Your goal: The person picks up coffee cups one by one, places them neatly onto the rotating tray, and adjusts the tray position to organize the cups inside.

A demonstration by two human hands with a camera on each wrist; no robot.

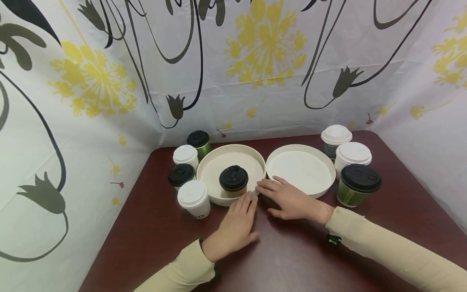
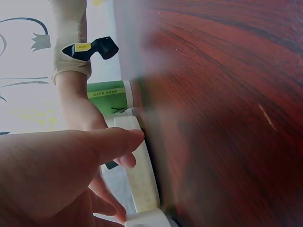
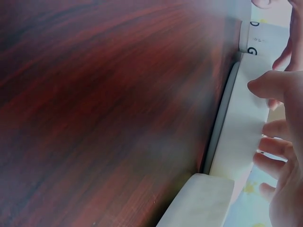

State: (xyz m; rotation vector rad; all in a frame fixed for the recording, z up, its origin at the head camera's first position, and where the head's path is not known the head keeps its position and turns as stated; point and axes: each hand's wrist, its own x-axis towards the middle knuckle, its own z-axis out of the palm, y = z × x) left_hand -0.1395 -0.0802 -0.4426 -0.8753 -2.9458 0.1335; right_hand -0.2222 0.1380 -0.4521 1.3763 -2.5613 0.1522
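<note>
My left hand [image 1: 233, 227] lies at the front right of the left round cream tray [image 1: 251, 151], its straight fingers together and their tips overlapping the rim. A coffee cup with a black lid [image 1: 234, 177] and tan side stands in that tray, just beyond these fingertips. From the right, my right hand [image 1: 292, 200] reaches in with fingers extended, tips near the same tray's right rim. The right round tray [image 1: 281, 152] sits beside it, partly behind the right hand. In the wrist views, the fingers [image 3: 270, 165] are spread along the pale tray side [image 3: 241, 113], with no cup in either hand.
Left of the trays stand several lidded cups, the nearest a white cup [image 1: 193, 198]. Along the right are three more: a green cup with black lid [image 1: 359, 184], a white-lidded cup [image 1: 353, 156] and a dark one [image 1: 335, 138]. Patterned cloth [image 1: 255, 101] rises behind the dark red table [image 1: 138, 227].
</note>
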